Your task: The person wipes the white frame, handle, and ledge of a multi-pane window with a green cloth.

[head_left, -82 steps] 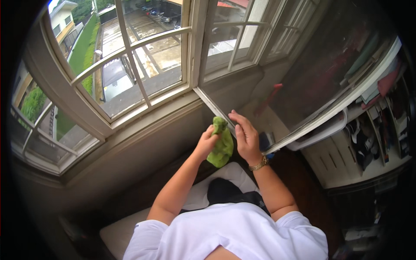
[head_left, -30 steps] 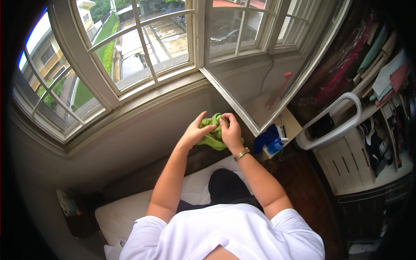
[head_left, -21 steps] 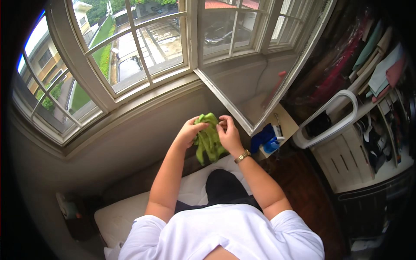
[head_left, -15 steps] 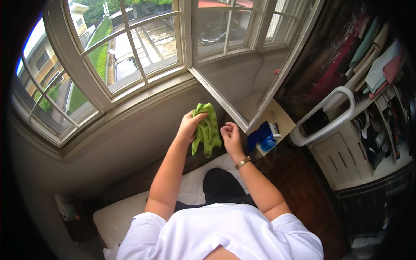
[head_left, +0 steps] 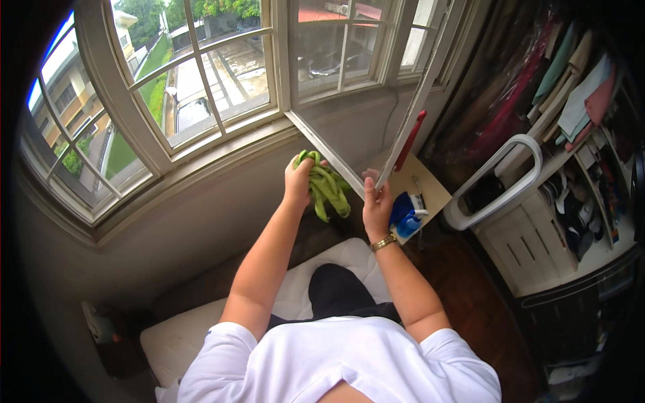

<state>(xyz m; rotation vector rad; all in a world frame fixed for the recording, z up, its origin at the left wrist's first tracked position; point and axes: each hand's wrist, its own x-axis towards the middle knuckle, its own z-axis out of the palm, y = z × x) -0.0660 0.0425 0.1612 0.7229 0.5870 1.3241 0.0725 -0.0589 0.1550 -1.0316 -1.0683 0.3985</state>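
My left hand (head_left: 299, 181) was closed around a bunched green cloth (head_left: 326, 188), its folds hanging beside the framed window panel (head_left: 330, 154); whether the two touched, I could not tell. My right hand (head_left: 377, 209) gripped the panel's lower corner. A gold-coloured watch (head_left: 383, 242) encircled that wrist. A blue bottle (head_left: 408, 225) sat on the pale table (head_left: 433, 188) nearby.
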